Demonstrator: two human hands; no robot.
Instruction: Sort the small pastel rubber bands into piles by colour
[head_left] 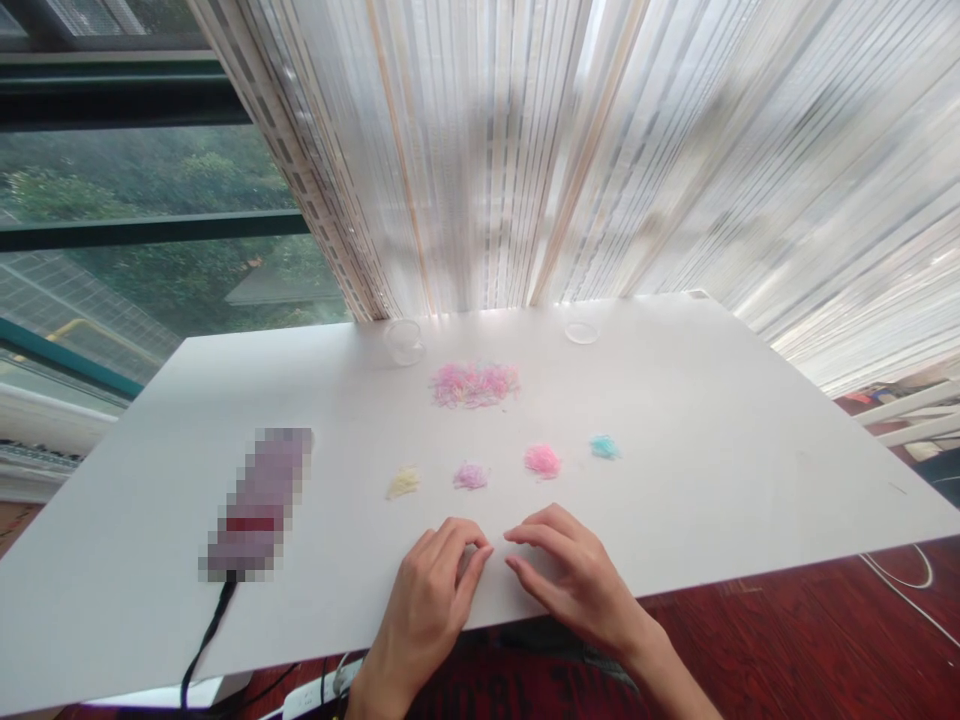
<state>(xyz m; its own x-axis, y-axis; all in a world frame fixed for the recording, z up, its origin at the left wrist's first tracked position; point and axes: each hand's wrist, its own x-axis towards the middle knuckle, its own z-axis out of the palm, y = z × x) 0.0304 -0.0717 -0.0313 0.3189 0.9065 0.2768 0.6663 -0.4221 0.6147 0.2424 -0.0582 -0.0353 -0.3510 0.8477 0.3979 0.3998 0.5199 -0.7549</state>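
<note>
The work in hand looks like sorting by colour, judging from the loose heap of mixed pink, lilac and pale thin strands (474,384) just above the centre of the frame and the row of small single-colour piles below it. From left to right these are a pale yellow pile (403,483), a lilac pile (471,475), a bright pink pile (542,461) and a turquoise pile (604,446), all on the white rectangular table (675,400).

Both hands are at lower centre, nearer the wearer than the piles. The left hand (427,590) is curled, thumb and index fingertips brought together; whether a strand is between them is too small to tell. The right hand (577,570) is half open, thumb and index tips apart, with nothing visible between them. Reaching the heap from here would call for passing above the small piles without brushing them, then a light fingertip pinch.

The heap has no front or back end; its long axis runs left to right across the frame. The yellow pile slants from lower left to upper right, while the lilac, pink and turquoise piles are more compact, the turquoise one slightly wider sideways.
</note>
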